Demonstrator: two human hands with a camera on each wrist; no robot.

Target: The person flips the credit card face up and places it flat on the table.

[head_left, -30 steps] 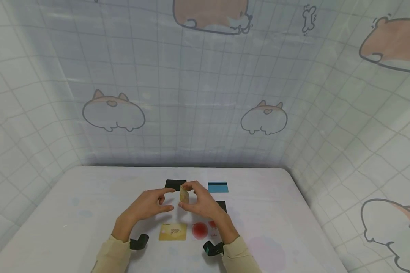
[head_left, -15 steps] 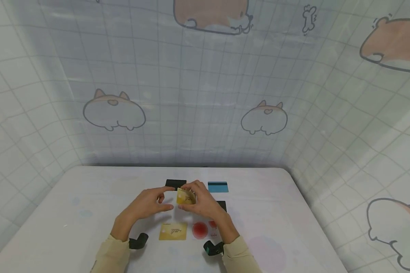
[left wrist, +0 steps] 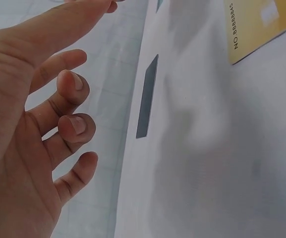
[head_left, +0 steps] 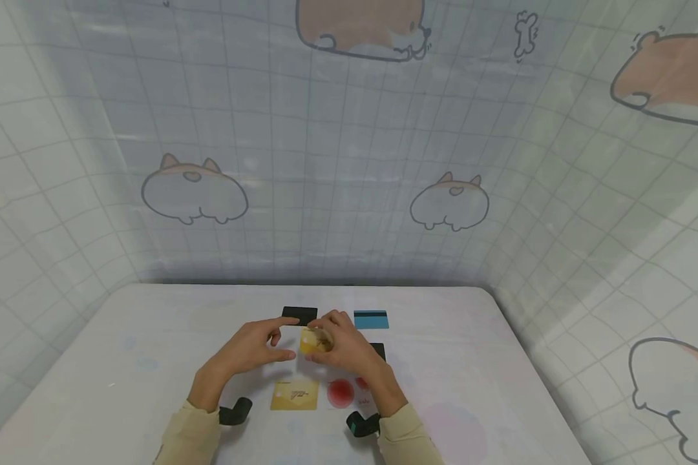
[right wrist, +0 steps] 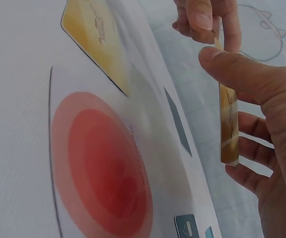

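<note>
In the head view my right hand [head_left: 346, 345] pinches a gold-yellow plastic card [head_left: 310, 340] between thumb and fingers, raised over the middle of the table. The right wrist view shows that card nearly edge-on, its lower part in front of the curled fingers. Just left of it, my left hand [head_left: 249, 349] holds nothing, thumb and index finger apart and the other fingers loosely bent. A second gold-yellow card [head_left: 295, 395] lies flat nearer the body. Beside it lies a white card with a red circle [head_left: 340, 393], partly covered by the right forearm.
A black card [head_left: 299, 314] and a blue card with a dark stripe [head_left: 371, 320] lie toward the back of the white table [head_left: 459, 361]. Another dark card [head_left: 379, 350] is partly hidden by the right wrist. Patterned sheeting [head_left: 337, 252] hangs behind the table.
The held card has turned from almost edge-on to showing more of its yellow face, and sits slightly lower with the right fingers. The left hand stays nearly still.
</note>
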